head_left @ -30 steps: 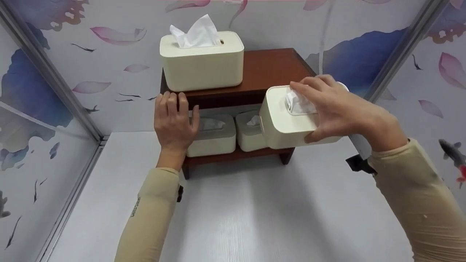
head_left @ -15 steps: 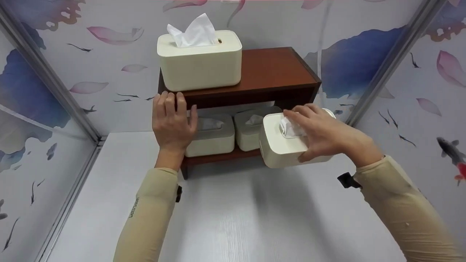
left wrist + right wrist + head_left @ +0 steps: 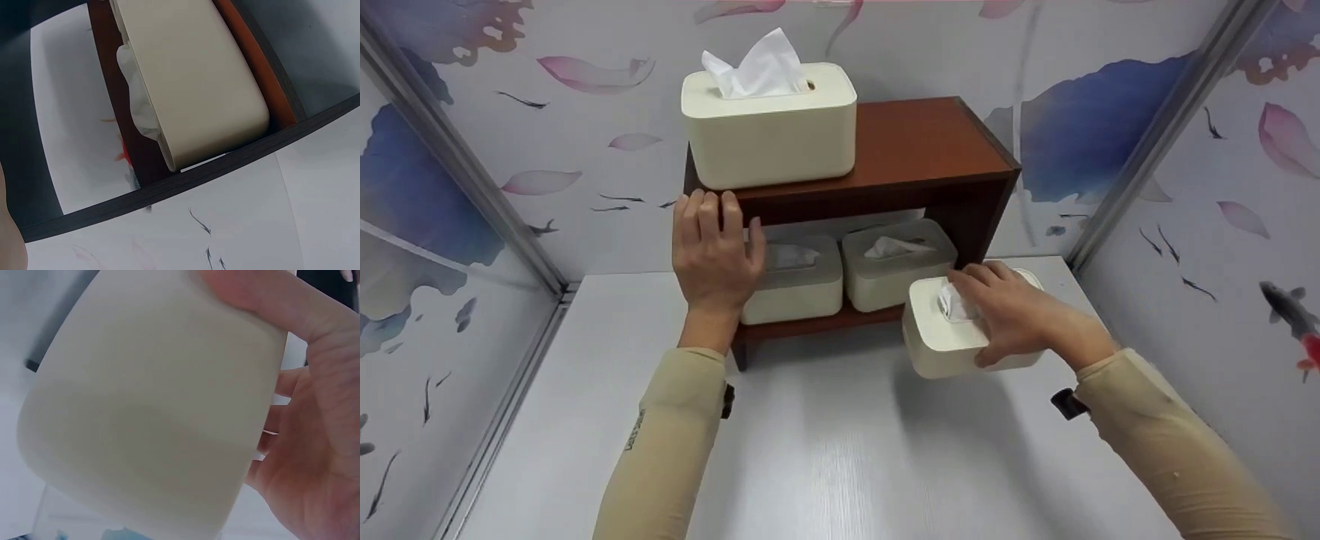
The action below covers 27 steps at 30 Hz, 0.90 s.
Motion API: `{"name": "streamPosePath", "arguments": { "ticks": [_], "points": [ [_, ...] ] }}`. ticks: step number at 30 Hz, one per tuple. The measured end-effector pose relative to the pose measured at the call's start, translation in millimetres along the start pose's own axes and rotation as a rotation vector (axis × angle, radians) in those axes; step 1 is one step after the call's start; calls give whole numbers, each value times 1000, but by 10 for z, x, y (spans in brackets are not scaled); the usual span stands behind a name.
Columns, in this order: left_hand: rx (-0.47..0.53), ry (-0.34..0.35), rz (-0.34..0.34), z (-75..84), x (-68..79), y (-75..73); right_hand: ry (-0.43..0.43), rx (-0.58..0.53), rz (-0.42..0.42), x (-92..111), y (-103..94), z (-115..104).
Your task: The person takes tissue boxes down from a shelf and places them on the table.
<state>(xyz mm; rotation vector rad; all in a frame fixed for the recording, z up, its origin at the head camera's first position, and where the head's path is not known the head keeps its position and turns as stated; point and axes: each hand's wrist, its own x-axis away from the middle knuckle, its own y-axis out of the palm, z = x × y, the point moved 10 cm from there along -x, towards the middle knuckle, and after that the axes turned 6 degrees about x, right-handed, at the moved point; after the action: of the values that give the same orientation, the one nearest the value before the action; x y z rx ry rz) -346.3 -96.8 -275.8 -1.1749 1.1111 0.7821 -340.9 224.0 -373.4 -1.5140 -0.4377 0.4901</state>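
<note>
My right hand (image 3: 1020, 311) grips a cream tissue box (image 3: 928, 322) from above, with the thumb on its front side and the fingers across the top. This box is in front of the shelf's right end. The right wrist view shows the thumb (image 3: 253, 292) against the box's broad side. My left hand (image 3: 715, 259) rests at the upper left front edge of a brown wooden shelf (image 3: 926, 142), fingers extended. Just beyond it, another tissue box (image 3: 772, 146) with a raised white tissue stands on the shelf's top board.
On the lower board, a left tissue box (image 3: 795, 296) is partly behind my left hand. Beside it sits a right tissue box (image 3: 896, 274). The shelf stands on a white surface (image 3: 825, 450), enclosed by patterned panels (image 3: 930, 45) with metal frame posts (image 3: 1170, 112).
My right hand has lowered the held tissue box toward the white surface and nearer to me, uncovering the right lower box. My left hand keeps its place.
</note>
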Motion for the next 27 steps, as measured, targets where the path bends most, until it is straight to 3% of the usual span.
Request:
{"name": "streamPosePath", "arguments": {
  "ticks": [14, 27],
  "points": [
    [-19, 12, 5, -10, 15, -11, 72, -12, -88, 237, 703, 448],
    [-5, 4, 2, 5, 16, 6, 93, -16, -67, 470, 1139, 724]
  ]
}}
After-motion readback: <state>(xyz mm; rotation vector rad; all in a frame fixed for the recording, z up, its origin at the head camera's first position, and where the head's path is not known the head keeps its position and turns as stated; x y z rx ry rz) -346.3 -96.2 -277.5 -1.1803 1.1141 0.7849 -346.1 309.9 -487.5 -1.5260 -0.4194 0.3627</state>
